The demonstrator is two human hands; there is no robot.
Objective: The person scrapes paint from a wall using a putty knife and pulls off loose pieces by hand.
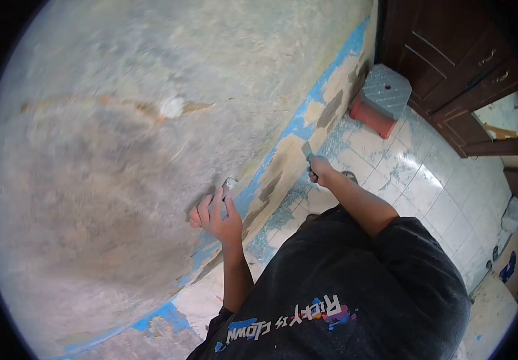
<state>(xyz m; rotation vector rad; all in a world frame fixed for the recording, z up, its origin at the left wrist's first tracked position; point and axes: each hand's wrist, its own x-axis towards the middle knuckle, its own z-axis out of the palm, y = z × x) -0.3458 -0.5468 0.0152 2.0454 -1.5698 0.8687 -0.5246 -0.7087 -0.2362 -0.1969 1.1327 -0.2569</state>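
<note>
My left hand point(216, 217) is raised against the grey wall point(121, 156), its fingertips at a small whitish, dark-edged piece point(229, 185). Whether that piece is held or fixed to the wall is unclear. In my right hand point(319, 169) is a scraper point(307, 150) with a green handle and a flat blade pointing up toward the wall's lower band. Peeling blue paint point(300, 125) runs along that band, with beige and grey patches beneath. Higher on the wall, a white patch point(171, 107) sits in a long brownish crack.
A red stool point(372, 118) with a grey top stands by the wall's far end, near a dark wooden cabinet point(451, 60). Paint flakes lie scattered over the tiled floor point(412, 174). Several objects are at the right edge.
</note>
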